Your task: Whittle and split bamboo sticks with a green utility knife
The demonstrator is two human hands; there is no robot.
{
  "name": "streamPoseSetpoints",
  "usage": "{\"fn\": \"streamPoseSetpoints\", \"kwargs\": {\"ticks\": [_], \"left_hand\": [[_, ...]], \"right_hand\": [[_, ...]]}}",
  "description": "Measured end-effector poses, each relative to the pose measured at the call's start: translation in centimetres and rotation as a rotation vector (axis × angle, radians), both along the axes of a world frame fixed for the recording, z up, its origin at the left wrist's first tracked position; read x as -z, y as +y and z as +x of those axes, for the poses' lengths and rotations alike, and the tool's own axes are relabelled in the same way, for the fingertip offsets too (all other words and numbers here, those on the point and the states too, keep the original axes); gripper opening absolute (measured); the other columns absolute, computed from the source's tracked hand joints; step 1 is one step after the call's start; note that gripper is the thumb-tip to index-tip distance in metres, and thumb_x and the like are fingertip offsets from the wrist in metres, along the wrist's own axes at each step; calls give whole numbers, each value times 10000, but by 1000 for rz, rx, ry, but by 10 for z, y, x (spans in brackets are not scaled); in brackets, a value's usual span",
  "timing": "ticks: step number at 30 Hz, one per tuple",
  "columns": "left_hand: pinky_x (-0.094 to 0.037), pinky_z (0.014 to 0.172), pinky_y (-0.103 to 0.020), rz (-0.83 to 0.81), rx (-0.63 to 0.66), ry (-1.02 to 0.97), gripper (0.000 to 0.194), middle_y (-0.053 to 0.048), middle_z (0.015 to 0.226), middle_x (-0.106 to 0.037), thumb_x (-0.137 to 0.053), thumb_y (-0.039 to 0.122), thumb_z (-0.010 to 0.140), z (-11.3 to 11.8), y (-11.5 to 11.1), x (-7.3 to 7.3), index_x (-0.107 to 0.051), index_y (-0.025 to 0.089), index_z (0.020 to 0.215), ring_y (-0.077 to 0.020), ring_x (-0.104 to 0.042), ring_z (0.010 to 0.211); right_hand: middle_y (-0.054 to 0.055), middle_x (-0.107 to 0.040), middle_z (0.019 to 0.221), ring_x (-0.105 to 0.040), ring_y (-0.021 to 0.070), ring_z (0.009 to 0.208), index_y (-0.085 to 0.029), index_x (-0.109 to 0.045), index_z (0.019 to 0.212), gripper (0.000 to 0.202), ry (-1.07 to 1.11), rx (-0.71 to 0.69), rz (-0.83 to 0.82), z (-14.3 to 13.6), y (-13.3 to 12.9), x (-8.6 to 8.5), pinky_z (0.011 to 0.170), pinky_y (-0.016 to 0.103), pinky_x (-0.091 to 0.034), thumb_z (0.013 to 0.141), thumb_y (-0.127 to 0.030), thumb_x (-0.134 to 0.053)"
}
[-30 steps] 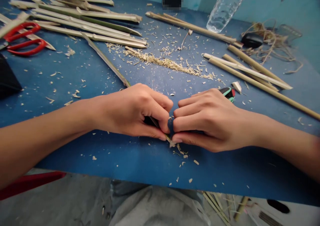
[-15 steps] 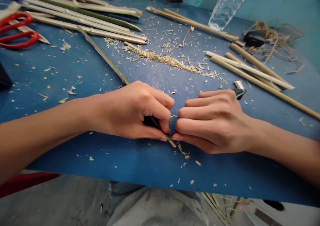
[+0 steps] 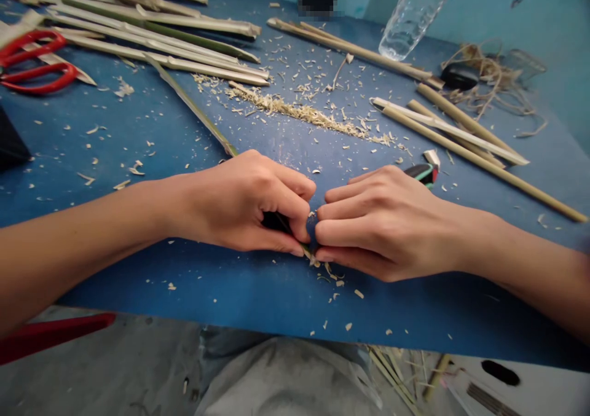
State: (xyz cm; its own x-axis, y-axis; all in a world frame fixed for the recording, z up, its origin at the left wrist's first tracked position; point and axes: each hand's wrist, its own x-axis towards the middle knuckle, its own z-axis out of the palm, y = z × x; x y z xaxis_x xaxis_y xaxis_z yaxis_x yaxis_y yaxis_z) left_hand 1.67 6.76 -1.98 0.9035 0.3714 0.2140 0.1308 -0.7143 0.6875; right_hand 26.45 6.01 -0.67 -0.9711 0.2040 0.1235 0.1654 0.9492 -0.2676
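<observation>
Presently the left hand has a bamboo strip pinched low over the worktop; the right hand clasps a black-and-green handle; such close tip work seems to call for a steady grip; more handle shows than half a second ago

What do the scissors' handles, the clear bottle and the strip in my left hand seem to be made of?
Scissors' handles: likely smooth plastic, evenly red and glossy.
Bottle: probably thin plastic, see-through with a rippled, shiny wall.
Strip in your left hand: looks like split bamboo, green-skinned and paler along one edge.
</observation>
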Motion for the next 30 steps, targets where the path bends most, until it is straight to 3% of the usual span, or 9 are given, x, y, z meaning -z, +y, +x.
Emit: {"fn": "streamPoseSetpoints", "kwargs": {"ticks": [7,12,19,23,30], "left_hand": [[-445,622,-219,-5,-16,-7,105,-14,777,-672,-788,106,879,1,-1,1,-789,209,855,-129,-643,681],[-456,644,-230,-8,9,29,48,-29,792,-667,-804,134,886,-4,-2,-4,-818,177,901,-141,-639,705],[-476,753,-211,-74,17,131,121,-37,927,-662,-707,117,962,-12,-8,-12,-791,196,999,-145,-651,827],[-453,798,-233,7,17,178,145,-42,999,-645,-689,158,979,-14,-11,-12,-749,191,1107,-158,-636,899],[-423,782,-247,28,-8,163,105,-6,944,-664,-689,93,952,-12,-15,-14,-721,187,987,-146,-609,846]], "right_hand": [[-33,-670,845,-578,156,791,-229,-600,840,294,-158,-61,-117,1,4,-9,625,343,-248,1095,-358,-532],[-42,-648,816,-556,150,771,-230,-615,858,292,-101,-22,-160,4,4,-7,618,339,-244,1098,-368,-522],[-35,-580,781,-485,154,727,-219,-572,837,311,-39,-30,-131,5,3,-1,635,343,-264,1104,-360,-497],[-29,-578,790,-484,161,729,-223,-577,875,299,-28,-36,-116,5,2,1,642,340,-273,1115,-368,-475],[-15,-535,744,-447,161,669,-197,-576,828,358,55,37,19,3,-3,7,615,344,-285,1119,-365,-453]]}}
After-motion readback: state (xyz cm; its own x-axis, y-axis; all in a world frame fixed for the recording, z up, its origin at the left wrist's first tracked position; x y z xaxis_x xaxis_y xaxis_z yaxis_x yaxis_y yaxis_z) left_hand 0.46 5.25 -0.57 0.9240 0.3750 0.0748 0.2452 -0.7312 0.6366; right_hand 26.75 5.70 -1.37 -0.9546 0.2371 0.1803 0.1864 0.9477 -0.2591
